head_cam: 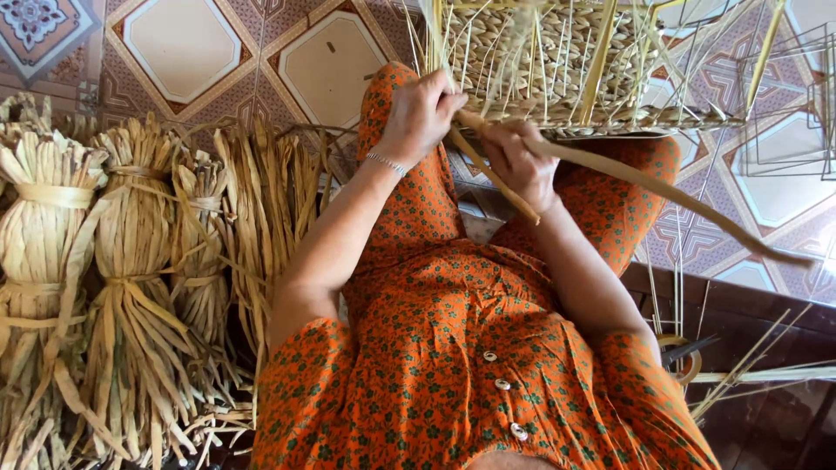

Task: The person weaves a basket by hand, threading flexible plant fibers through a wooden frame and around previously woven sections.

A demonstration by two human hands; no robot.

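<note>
Both hands' fingers (435,100) pinch a straw strand (644,187) (closed tight) beneath the basket (557,61).

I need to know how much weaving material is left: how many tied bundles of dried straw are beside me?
3 clear ones: far-left bundle, middle bundle, smaller bundle. Loose straw lies rightward; more may be hidden.

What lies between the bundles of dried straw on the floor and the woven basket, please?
In the head view, the left hand and its forearm lie between the straw bundles and the basket.

Both hands raised together, left hand (420,113) fisted, right hand (521,161) curled — forearms bare, converging
</note>
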